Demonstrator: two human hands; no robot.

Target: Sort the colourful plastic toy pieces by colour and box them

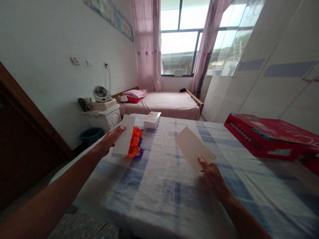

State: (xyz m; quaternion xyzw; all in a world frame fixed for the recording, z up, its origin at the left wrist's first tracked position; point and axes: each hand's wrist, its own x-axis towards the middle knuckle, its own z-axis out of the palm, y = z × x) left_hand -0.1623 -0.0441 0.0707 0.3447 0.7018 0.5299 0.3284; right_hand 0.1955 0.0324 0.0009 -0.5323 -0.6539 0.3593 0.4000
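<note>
My left hand (111, 138) grips a white box-like piece (124, 134) from its left side and holds it tilted over the left part of the table; part of my fingers is hidden. Right beside it is a cluster of orange and purple plastic pieces (135, 142), partly covered by the white piece. I cannot tell whether the pieces lie on the cloth or inside it. In my right hand (211, 172) is a flat off-white rectangular card (193, 147), pinched at its near corner with the thumb on top.
A small white box (152, 120) stands at the table's far edge. On the right lies a large red box (271, 134). A blue-and-white checked cloth (159, 179) covers the table. Beyond are a pink bed (169, 103) and a bedside cabinet (107, 118) with a fan (101, 93).
</note>
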